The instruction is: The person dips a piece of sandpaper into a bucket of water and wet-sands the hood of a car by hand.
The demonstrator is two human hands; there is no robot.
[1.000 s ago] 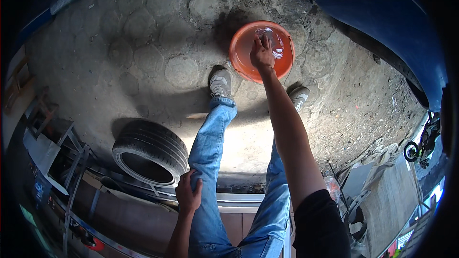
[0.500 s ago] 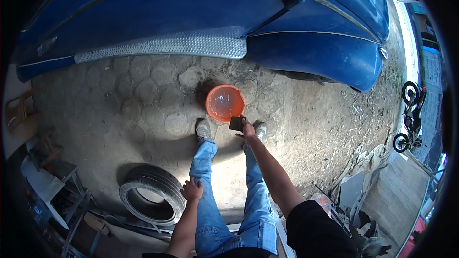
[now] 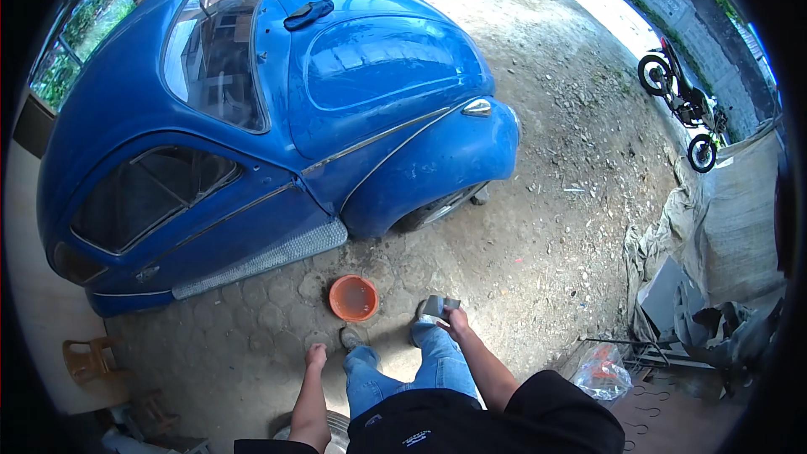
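My right hand point(image 3: 456, 324) grips a small dark grey folded sheet point(image 3: 439, 307) that looks like sandpaper, held out over my right shoe. To the left of it, an orange basin point(image 3: 353, 298) with cloudy water stands on the ground, apart from both hands. My left hand point(image 3: 316, 355) hangs beside my left leg with its fingers curled in, and nothing shows in it. Ahead of me stands a blue car point(image 3: 395, 168), its running board point(image 3: 261, 259) just beyond the basin.
A dark cloth point(image 3: 308, 14) lies on the car's hood. A tyre point(image 3: 336, 430) lies by my left leg, partly hidden. At the left is a brown plastic chair point(image 3: 87, 361). On the right are a clear plastic bag point(image 3: 603, 374), draped sheeting point(image 3: 740, 227) and a motorcycle point(image 3: 685, 101).
The view has lifted and swung right, showing the whole car side and hood. My right hand has moved away from the basin's rim with the sheet. My left hand has come off my leg.
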